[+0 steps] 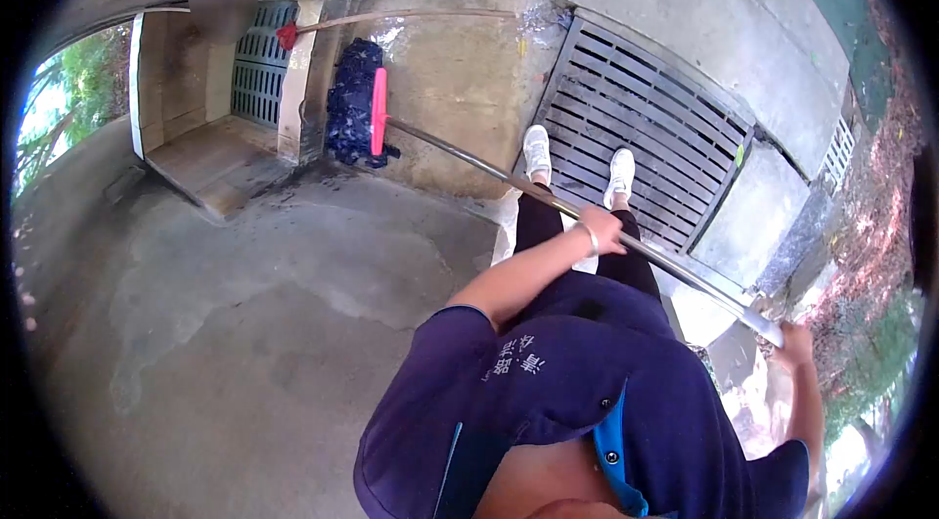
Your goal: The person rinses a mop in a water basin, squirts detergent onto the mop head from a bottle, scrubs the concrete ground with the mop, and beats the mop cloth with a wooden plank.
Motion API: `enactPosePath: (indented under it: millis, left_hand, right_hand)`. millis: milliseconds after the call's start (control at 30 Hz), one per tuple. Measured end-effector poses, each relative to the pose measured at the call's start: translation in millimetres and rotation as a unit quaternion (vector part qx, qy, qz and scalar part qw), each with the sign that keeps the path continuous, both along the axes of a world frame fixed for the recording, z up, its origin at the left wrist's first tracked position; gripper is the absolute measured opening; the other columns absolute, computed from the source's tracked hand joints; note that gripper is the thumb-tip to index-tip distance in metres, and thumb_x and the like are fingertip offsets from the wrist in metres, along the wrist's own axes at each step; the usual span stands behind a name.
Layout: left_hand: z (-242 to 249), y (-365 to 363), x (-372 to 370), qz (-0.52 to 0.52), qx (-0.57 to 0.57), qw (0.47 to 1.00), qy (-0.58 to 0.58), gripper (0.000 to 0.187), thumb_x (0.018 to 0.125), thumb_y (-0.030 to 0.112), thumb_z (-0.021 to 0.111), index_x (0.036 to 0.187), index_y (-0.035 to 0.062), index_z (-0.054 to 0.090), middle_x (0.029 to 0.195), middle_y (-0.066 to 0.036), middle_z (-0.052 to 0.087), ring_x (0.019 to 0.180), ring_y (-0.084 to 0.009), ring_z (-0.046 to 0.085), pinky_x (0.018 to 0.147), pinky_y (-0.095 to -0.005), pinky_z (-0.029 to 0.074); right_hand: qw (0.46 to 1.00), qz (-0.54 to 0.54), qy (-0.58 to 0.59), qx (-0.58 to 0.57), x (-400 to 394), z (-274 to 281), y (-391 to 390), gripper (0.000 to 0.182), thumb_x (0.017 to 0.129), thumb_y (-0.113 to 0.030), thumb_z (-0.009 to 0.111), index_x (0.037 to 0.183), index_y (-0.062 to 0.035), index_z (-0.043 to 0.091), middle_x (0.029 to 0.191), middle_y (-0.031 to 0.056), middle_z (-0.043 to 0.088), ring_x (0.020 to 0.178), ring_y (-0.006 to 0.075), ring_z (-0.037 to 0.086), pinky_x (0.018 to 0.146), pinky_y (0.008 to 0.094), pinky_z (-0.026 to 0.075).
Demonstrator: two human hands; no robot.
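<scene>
Grip of the left hand (603,230) is closed round the middle of the mop's pole (469,161); the right hand (796,345) is wrapped round its grey butt end. The blue mop head (350,103), with its pink bar (380,116), lies on wet-looking concrete.

From the left, the head could knock the pale pillar (290,118) if swung too wide, and its strands could snag the wooden pole (421,13) lying just beyond, dragging its red end (287,36) along. Water could let the head skid; the white shoes (621,175) could slip on the grate (636,118) if its bars are slick. Farther right, a careless pull could loosen the hold on the butt end.

A dark smudge hides the opening's upper corner; the floor under the head is covered, the right fingers are partly hidden, and the black rim cuts off the far right
</scene>
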State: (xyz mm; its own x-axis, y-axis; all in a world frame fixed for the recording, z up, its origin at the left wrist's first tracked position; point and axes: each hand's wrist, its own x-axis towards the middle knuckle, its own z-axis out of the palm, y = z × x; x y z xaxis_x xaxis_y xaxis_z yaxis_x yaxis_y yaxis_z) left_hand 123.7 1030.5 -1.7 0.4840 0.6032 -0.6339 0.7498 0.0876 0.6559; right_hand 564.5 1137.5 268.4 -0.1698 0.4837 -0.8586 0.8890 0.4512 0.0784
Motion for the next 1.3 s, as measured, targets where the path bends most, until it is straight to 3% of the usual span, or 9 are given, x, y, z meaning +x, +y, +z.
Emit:
enactPosePath:
  millis: [100,200,400,500,667,767,1000,1133,1300]
  left_hand:
    - [2,-3,12,0.021,0.056,0.996,-0.071,0.043,0.066,0.055,0.068,0.072,0.0113,0.067,0.073,-0.013,0.065,0.074,-0.0322,0.064,0.066,-0.0452,0.048]
    - [-97,-46,-71,0.045,0.109,0.98,0.161,0.025,0.069,0.038,0.066,0.072,0.0129,0.069,0.076,-0.01,0.066,0.076,-0.0315,0.064,0.068,-0.0446,0.048]
    - [-52,-42,-240,0.004,-0.008,0.962,0.272,0.03,0.069,0.043,0.069,0.085,0.0174,0.071,0.09,-0.007,0.067,0.094,-0.025,0.061,0.09,-0.0432,0.042]
    - [-73,-50,-155,0.023,0.023,0.958,0.284,0.033,0.069,0.047,0.068,0.082,0.0162,0.07,0.084,-0.008,0.067,0.085,-0.0282,0.064,0.078,-0.0439,0.047]
    - [7,-9,-1,-0.007,0.015,0.999,-0.029,0.049,0.068,0.058,0.065,0.08,0.0109,0.07,0.082,-0.012,0.067,0.08,-0.0326,0.064,0.072,-0.044,0.049]
    - [-11,-17,-12,-0.013,0.009,0.999,-0.043,0.047,0.069,0.057,0.064,0.08,0.0112,0.07,0.081,-0.013,0.067,0.08,-0.0324,0.064,0.071,-0.0453,0.048]
    - [-61,-49,-247,0.011,-0.016,0.969,0.246,0.034,0.064,0.053,0.069,0.079,0.0221,0.071,0.083,-0.004,0.068,0.09,-0.0239,0.06,0.091,-0.0474,0.034]
    - [-46,-28,-158,0.027,0.013,0.963,0.268,0.038,0.065,0.054,0.068,0.078,0.0179,0.07,0.082,-0.008,0.067,0.083,-0.0292,0.063,0.082,-0.0479,0.041]
    - [11,5,0,0.081,0.066,0.994,-0.038,0.047,0.065,0.054,0.069,0.072,0.0078,0.065,0.076,-0.013,0.065,0.076,-0.0321,0.064,0.07,-0.0428,0.049]
  right_hand:
    - [0.999,-0.006,-0.04,0.017,5,10,-3,0.017,0.067,-0.018,0.069,0.079,-0.0087,0.061,0.073,0.0145,0.064,0.071,0.0343,0.063,0.064,0.0426,0.05]
    - [0.996,-0.054,-0.062,-0.018,-120,-38,-25,0.013,0.067,-0.006,0.062,0.08,-0.0031,0.06,0.079,0.0158,0.065,0.077,0.0343,0.063,0.071,0.0408,0.051]
    - [0.986,-0.006,0.122,-0.113,-261,-69,-46,0.029,0.067,-0.011,0.066,0.093,-0.0064,0.055,0.073,0.0187,0.062,0.071,0.0401,0.061,0.064,0.0476,0.049]
    - [0.989,-0.026,0.118,-0.081,-183,-61,-36,0.028,0.067,-0.016,0.068,0.092,-0.0099,0.057,0.074,0.0157,0.063,0.07,0.0374,0.061,0.063,0.0457,0.049]
    - [1.0,-0.003,-0.022,0.015,16,9,-25,0.026,0.064,-0.025,0.073,0.084,-0.0113,0.063,0.073,0.0142,0.064,0.074,0.0335,0.063,0.067,0.0436,0.05]
    - [0.988,-0.09,-0.12,-0.019,-4,12,-31,0.022,0.063,-0.021,0.071,0.081,-0.0113,0.064,0.074,0.0148,0.064,0.075,0.0346,0.063,0.068,0.0433,0.05]
    - [0.988,0.002,0.094,-0.119,-265,-76,-45,0.042,0.065,-0.017,0.068,0.104,-0.0074,0.055,0.078,0.018,0.063,0.077,0.038,0.061,0.069,0.047,0.049]
    - [0.987,-0.035,0.102,-0.116,-186,-59,-25,0.037,0.066,-0.016,0.068,0.1,-0.0065,0.058,0.081,0.0157,0.064,0.076,0.0354,0.062,0.07,0.0443,0.05]
    - [0.998,0.049,-0.021,0.045,-7,25,19,0.018,0.065,-0.013,0.069,0.078,-0.0079,0.057,0.071,0.0134,0.062,0.067,0.0339,0.062,0.062,0.0441,0.05]
